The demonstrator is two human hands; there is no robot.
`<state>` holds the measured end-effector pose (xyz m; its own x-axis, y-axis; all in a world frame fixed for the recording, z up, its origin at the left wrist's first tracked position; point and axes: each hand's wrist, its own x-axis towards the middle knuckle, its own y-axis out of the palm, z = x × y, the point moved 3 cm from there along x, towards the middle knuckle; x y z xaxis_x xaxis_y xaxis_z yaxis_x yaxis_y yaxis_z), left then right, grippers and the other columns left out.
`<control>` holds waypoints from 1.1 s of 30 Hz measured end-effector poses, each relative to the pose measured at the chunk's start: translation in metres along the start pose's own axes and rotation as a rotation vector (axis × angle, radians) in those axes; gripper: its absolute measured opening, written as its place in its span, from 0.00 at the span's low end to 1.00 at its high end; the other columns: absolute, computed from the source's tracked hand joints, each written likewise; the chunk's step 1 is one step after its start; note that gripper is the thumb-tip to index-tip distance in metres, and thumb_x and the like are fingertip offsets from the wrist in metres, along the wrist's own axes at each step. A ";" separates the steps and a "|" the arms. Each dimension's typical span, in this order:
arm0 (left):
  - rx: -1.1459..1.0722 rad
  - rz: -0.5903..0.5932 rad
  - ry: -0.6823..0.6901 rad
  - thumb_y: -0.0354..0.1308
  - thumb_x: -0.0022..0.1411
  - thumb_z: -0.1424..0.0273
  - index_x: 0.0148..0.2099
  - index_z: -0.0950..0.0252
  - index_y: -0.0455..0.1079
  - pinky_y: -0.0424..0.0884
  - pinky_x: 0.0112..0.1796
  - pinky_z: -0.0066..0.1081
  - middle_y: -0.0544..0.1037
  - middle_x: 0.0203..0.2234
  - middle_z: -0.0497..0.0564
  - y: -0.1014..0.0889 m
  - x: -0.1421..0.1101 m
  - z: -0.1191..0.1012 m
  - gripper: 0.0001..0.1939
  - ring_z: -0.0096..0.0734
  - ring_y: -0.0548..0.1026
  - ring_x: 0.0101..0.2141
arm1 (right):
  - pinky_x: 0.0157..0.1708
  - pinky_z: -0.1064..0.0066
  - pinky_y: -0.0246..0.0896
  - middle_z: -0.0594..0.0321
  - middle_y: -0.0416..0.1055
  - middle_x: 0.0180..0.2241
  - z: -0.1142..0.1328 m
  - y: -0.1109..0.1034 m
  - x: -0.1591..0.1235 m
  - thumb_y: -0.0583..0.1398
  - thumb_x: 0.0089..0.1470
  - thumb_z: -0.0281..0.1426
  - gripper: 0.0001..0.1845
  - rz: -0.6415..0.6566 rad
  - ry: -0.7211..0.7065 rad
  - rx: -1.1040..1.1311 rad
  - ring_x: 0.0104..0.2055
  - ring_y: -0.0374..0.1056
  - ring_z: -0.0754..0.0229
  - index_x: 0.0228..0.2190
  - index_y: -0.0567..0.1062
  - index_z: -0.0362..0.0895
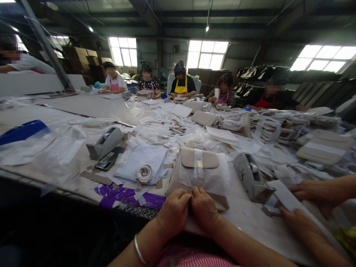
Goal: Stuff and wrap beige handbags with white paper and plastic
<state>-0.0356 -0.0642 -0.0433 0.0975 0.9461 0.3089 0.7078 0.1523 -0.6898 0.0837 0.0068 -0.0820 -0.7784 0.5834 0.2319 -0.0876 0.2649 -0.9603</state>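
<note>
A: Up close?
B: Left hand (174,207) and right hand (204,207) meet at lower centre, fingers curled; whether they pinch anything, I can't tell.
A: The bag (208,176)?
B: Just above, at their fingertips, right of centre.
A: What crowds it?
B: Coil (144,172) and papers (152,154) to the left, dispenser (247,178) close right, a co-worker's hands (303,224) beyond, lower right; wrappings (191,139) heaped behind, mid-frame.

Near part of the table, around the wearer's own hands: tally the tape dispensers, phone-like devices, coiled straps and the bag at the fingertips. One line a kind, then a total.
Grey tape dispensers: 2 (left one, right one)
Dark phone-like device: 1
Coiled strap: 1
Pale wrapped bag: 1
Total: 5
</note>
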 end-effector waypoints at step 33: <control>0.361 0.434 0.320 0.51 0.67 0.74 0.55 0.61 0.70 0.70 0.47 0.43 0.74 0.54 0.61 0.014 0.037 0.009 0.16 0.47 0.72 0.45 | 0.42 0.65 0.68 0.61 0.74 0.37 -0.044 -0.022 -0.071 0.61 0.57 0.29 0.06 0.073 0.332 0.713 0.39 0.72 0.56 0.37 0.79 0.47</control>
<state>-0.0285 -0.0245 -0.0476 0.5654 0.8195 0.0936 0.2825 -0.0858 -0.9554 0.1684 -0.0065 -0.0707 -0.5807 0.8091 0.0905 -0.5083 -0.2735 -0.8166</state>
